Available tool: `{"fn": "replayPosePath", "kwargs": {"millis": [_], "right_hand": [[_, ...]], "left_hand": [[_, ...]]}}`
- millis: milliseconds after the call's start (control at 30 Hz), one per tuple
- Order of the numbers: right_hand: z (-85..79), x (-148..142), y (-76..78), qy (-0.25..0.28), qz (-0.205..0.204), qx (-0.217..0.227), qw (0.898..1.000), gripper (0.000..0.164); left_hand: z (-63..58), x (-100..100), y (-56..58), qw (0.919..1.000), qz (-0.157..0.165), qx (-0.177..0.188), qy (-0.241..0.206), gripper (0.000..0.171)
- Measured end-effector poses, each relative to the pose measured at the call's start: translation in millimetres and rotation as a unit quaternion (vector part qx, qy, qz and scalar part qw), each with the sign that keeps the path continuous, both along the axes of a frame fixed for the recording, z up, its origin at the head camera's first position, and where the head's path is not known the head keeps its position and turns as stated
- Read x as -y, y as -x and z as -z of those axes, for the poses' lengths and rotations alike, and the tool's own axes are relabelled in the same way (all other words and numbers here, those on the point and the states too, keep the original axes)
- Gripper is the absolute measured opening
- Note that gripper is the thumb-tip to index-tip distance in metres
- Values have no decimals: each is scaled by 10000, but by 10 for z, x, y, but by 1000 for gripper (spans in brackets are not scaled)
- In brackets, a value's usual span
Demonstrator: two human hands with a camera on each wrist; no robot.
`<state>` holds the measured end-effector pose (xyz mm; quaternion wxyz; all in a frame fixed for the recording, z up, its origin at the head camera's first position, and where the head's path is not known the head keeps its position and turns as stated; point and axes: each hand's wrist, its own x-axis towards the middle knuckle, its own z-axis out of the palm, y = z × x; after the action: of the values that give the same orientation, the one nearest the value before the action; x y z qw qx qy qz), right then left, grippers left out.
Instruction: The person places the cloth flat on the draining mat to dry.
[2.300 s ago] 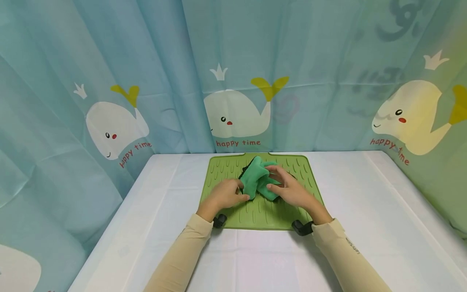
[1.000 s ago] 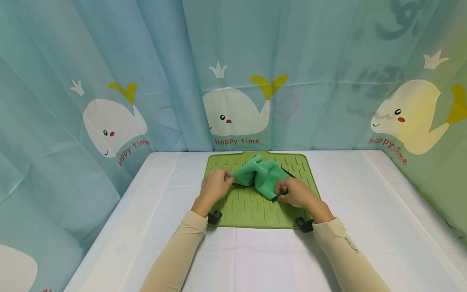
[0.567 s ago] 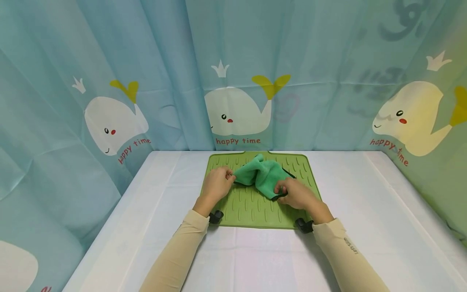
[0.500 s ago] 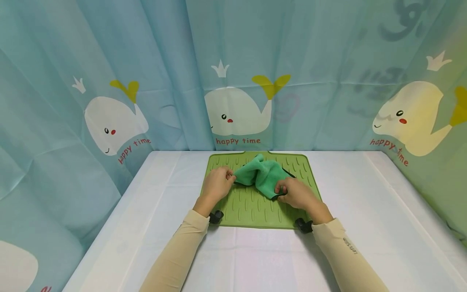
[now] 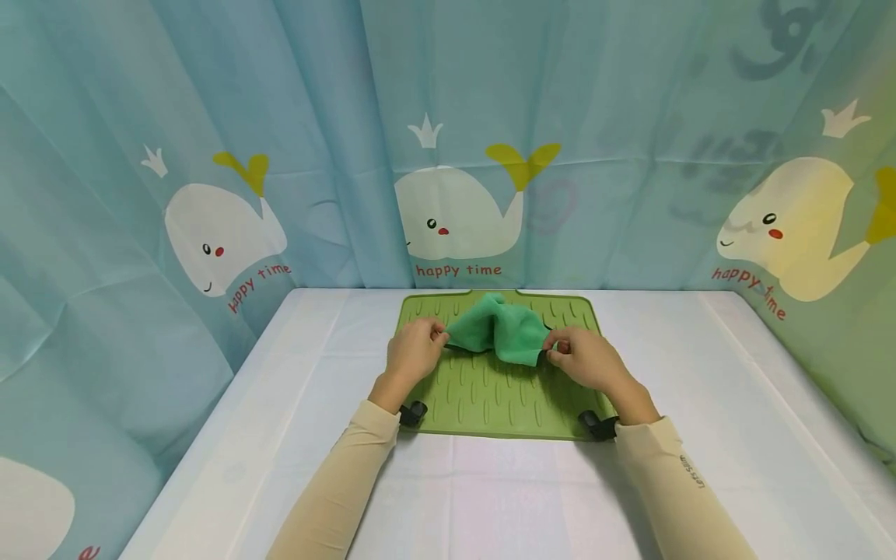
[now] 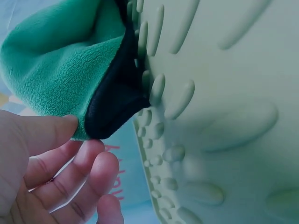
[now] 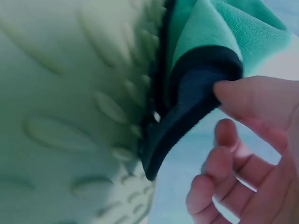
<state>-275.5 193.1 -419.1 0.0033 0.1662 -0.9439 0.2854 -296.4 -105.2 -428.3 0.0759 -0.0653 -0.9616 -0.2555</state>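
Note:
A green fuzzy cloth (image 5: 518, 330) with a black border lies bunched over a green ribbed mat (image 5: 476, 404), its middle raised in folds. My left hand (image 5: 414, 354) pinches the cloth's left corner between thumb and fingers. In the left wrist view that corner of the cloth (image 6: 65, 79) shows its dark edging folded under, beside the thumb. On the other side my right hand (image 5: 584, 358) pinches the right front edge. The right wrist view shows the thumb on the black border of the cloth (image 7: 210, 60), a dark flap hanging below it toward the mat (image 7: 60, 140).
The mat lies on a white-covered table (image 5: 329, 467). A blue curtain (image 5: 602, 155) printed with whales hangs behind and at both sides. A black wrist mount (image 5: 598, 425) sits at the right wrist, another black wrist mount (image 5: 414, 413) at the left.
The hands have moved from the middle of the bunched cloth out to its sides, spreading it. In the last half second the right hand has lifted its edge up and away; the left has barely moved.

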Motion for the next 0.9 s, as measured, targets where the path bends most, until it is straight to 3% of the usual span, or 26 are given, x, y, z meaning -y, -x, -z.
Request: {"fn": "replayPosePath", "kwargs": {"millis": [233,467,900], "right_hand": [[-113,-233,24,475,340,-415,9974,13],[-112,-455,46,638,676,-583,9940,13],[-47,-492,88,801,1105,-629,9886,17]], "left_hand": [[-32,90,29,9998,-150,-93,-126,21],[-59,179,45,9991,-289,-156,-284,20],[-62,167,58,9992,-255,-78,-285,22]]}}
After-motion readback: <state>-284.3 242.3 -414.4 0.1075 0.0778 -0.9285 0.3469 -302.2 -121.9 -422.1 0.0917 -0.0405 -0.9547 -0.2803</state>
